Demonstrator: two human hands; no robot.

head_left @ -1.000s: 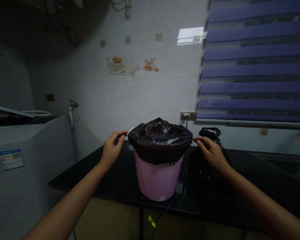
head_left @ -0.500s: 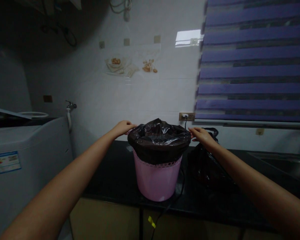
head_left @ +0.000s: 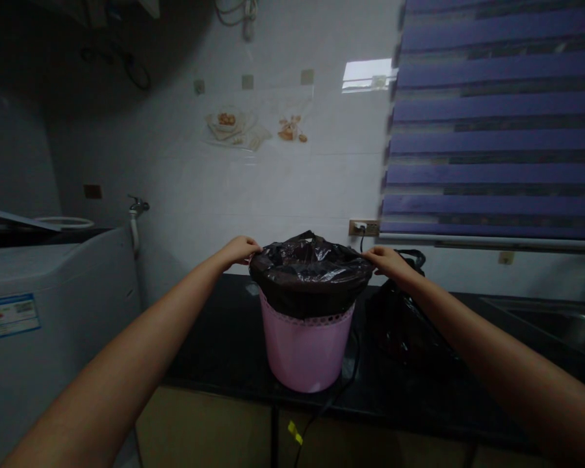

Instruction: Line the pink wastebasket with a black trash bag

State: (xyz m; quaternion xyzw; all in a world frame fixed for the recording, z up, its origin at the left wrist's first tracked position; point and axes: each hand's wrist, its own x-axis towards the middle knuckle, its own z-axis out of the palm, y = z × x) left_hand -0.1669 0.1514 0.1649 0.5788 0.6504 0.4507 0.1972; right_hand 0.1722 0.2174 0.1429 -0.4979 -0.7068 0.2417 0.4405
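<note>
A pink trash bin (head_left: 308, 351) stands upright on the dark countertop (head_left: 219, 338), with a band of small holes below its rim. Over its mouth lies a black garbage bag (head_left: 305, 294), its edge folded down around the outside. My left hand (head_left: 240, 251) pinches the bag at the left side of the rim. At the right side, my right hand (head_left: 386, 261) grips the bag edge between thumb and fingers. Behind my right forearm sits a second black plastic bag (head_left: 400, 318), bunched, with its handles up; its contents are hidden.
A washing machine (head_left: 68, 279) with a raised lid stands at the left. A metal sink (head_left: 560, 322) is set into the counter at the right. From the wall socket (head_left: 364, 227) a black cord (head_left: 338, 393) runs past the bin and over the front edge.
My right hand has shifted slightly left, its fingers now over the bag's edge. The left hand has barely moved, and the bin stays in place.
</note>
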